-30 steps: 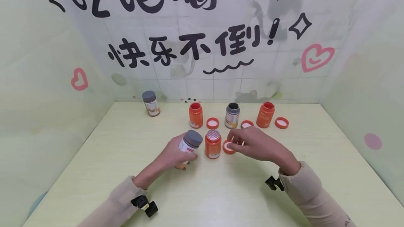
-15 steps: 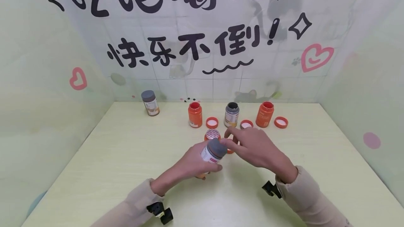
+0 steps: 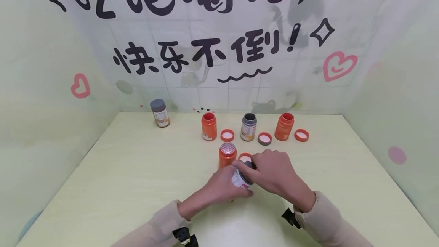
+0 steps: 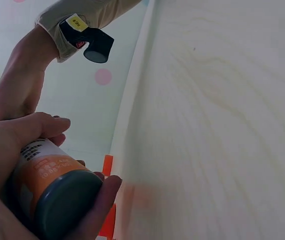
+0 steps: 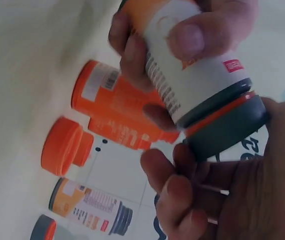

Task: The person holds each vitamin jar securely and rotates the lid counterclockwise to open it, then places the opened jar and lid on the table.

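Note:
My left hand (image 3: 221, 188) grips a supplement bottle (image 5: 195, 60) with a dark grey body and a white-and-orange label, tilted above the table. Its dark base faces the left wrist camera. My right hand (image 3: 276, 172) pinches the dark grey cap (image 5: 227, 130) between thumb and fingers. An orange line shows between cap and bottle in the right wrist view; I cannot tell whether the cap is still threaded on. Just behind my left hand stands an orange bottle (image 3: 228, 158) with a silvery seal over its mouth. Beside that lies an orange cap (image 3: 245, 156), partly hidden by my hands.
At the back stand two uncapped orange bottles (image 3: 209, 128) and an uncapped grey bottle (image 3: 248, 129). Upturned caps (image 3: 227, 135) lie among them, one (image 3: 301, 135) at the right end. A capped grey bottle (image 3: 160, 114) stands back left. A printed wall (image 3: 233, 98) closes the table's rear.
My left hand has brought the bottle rightward to my right hand. The right hand has moved from above the loose orange cap onto the bottle's grey cap and now grips it.

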The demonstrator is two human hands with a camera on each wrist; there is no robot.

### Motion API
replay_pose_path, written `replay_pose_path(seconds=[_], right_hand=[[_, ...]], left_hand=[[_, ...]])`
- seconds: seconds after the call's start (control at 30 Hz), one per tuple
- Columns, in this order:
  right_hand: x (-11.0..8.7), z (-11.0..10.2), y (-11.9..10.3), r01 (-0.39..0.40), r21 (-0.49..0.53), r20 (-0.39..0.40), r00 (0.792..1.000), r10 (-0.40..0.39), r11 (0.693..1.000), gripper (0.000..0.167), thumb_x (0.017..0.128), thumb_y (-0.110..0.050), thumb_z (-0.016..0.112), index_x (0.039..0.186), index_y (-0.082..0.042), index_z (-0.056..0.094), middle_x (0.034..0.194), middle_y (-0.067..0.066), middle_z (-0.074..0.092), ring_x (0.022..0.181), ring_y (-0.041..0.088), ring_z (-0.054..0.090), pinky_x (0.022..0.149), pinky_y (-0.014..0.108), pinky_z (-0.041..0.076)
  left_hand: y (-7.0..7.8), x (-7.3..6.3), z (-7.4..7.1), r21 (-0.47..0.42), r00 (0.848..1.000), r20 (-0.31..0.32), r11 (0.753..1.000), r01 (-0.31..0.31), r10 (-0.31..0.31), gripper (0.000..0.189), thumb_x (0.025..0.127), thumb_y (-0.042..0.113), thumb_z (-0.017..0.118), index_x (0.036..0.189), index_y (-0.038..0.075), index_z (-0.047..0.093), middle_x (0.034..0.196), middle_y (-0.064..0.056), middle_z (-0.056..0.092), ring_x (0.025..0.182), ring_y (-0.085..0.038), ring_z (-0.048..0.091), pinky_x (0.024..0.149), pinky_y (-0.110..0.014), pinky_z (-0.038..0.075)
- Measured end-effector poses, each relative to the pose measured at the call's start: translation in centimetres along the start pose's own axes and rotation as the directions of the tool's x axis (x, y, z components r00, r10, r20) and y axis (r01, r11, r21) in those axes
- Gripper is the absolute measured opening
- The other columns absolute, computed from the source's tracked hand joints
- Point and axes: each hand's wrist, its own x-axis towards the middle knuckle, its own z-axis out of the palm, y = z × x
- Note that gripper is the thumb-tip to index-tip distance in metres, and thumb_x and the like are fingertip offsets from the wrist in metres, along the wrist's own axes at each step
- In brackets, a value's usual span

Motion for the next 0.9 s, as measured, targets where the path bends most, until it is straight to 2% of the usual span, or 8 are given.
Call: replay_pose_path(seconds=[0.13,0.27,0.53,0.7,0.77,0.9], right_hand=[[-0.1,0.5,-0.8,-0.118,-0.034,0.025,0.993,0.119,0.992,0.079,0.093,-0.083,0.038,0.053,-0.017,0.05,0.049,0.0,0.043,0.048,0.021,0.049,0.046,0.031,0.03],[0.1,0.9,-1.1,-0.145,-0.029,0.039,0.989,0.146,0.989,0.076,0.097,-0.076,0.039,0.052,-0.015,0.05,0.049,0.0,0.041,0.047,0.021,0.048,0.045,0.03,0.027],[0.5,1.4,-0.9,-0.106,0.044,0.069,0.992,0.103,0.993,0.067,0.099,-0.065,0.045,0.053,-0.016,0.051,0.05,-0.001,0.041,0.049,0.019,0.047,0.048,0.029,0.028],[0.9,1.8,-0.5,-0.057,0.073,0.071,0.996,0.052,0.996,0.065,0.099,-0.062,0.048,0.052,-0.016,0.051,0.049,-0.002,0.039,0.048,0.017,0.043,0.049,0.029,0.026],[1.0,1.9,-0.3,-0.024,0.071,0.059,0.998,0.02,0.997,0.061,0.099,-0.06,0.049,0.056,-0.017,0.052,0.05,-0.002,0.041,0.048,0.017,0.043,0.049,0.029,0.027],[1.2,2.1,-0.1,0.068,0.071,0.052,0.996,-0.072,0.995,0.047,0.096,-0.055,0.053,0.068,-0.018,0.058,0.055,-0.004,0.049,0.052,0.016,0.047,0.05,0.028,0.032]], left_hand=[[-0.4,0.1,0.2,0.044,1.0,-0.011,0.999,-0.027,0.027,0.056,0.078,0.027,0.088,0.125,0.016,0.06,0.1,0.002,0.067,0.08,-0.015,0.064,0.05,-0.03,0.056],[-0.9,0.2,0.1,0.007,0.999,-0.002,0.999,-0.034,0.034,0.057,0.081,0.024,0.086,0.129,0.018,0.056,0.105,0.001,0.065,0.084,-0.017,0.064,0.051,-0.029,0.056],[-1.7,0.5,-0.2,-0.176,0.995,0.097,0.984,-0.013,0.03,0.057,0.085,0.012,0.08,0.133,0.023,0.052,0.113,-0.003,0.06,0.1,-0.023,0.06,0.057,-0.029,0.058],[-2.3,0.7,-0.3,-0.218,0.989,0.128,0.975,-0.043,0.072,0.057,0.086,0.01,0.078,0.135,0.021,0.051,0.116,-0.004,0.06,0.103,-0.023,0.059,0.06,-0.029,0.058],[-2.5,0.8,-0.4,-0.24,0.985,0.143,0.969,-0.059,0.096,0.057,0.086,0.01,0.077,0.136,0.02,0.051,0.118,-0.005,0.06,0.106,-0.023,0.058,0.063,-0.03,0.059],[-3.0,0.9,-0.7,-0.285,0.976,0.193,0.957,-0.045,0.103,0.056,0.087,0.009,0.075,0.136,0.021,0.051,0.119,-0.004,0.06,0.109,-0.023,0.058,0.068,-0.033,0.062]])
